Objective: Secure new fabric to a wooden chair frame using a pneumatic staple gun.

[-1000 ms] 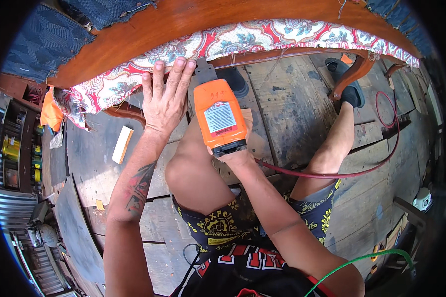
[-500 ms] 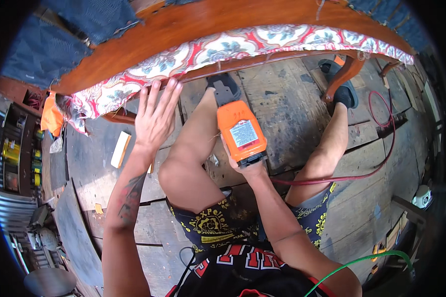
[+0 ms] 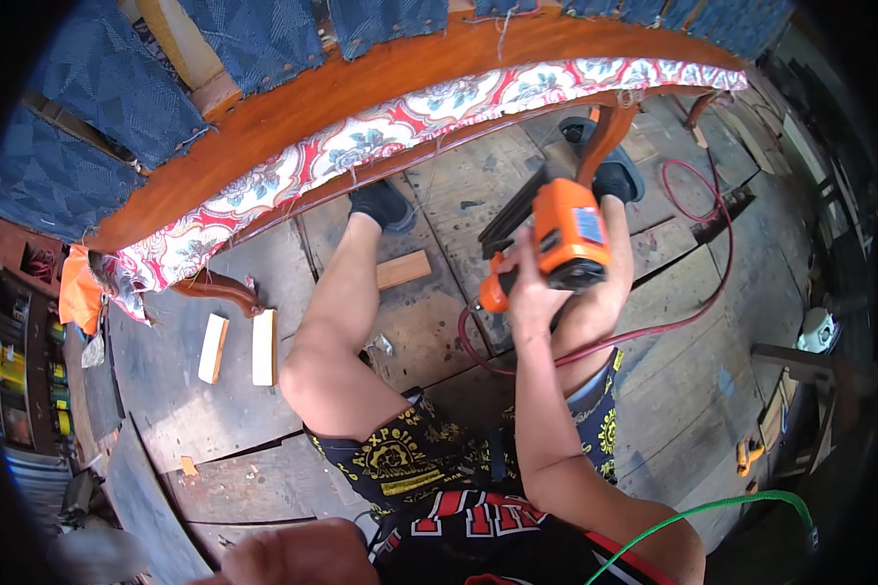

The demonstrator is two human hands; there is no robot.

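My right hand is wrapped round the handle of an orange and black air nail gun, held above my right shin. Its dark magazine points up and to the left, and a red air hose trails from its handle end. At the bottom edge my left hand is blurred by motion, so its fingers cannot be made out. Ahead stands a wooden furniture frame with curved legs. Red, white and blue floral fabric runs along its front rail, with loose threads hanging; blue patterned fabric strips lie above.
Two pale wood blocks lie by the left furniture leg; another wood piece is between my feet. Orange cloth hangs at the far left, near a shelf. A green cord arcs at lower right. The plank floor has gaps.
The nail gun has swung right and turned, exposing its magazine. My left hand has dropped from the fabric edge to the bottom of the view. The view has shifted, showing more blue fabric.
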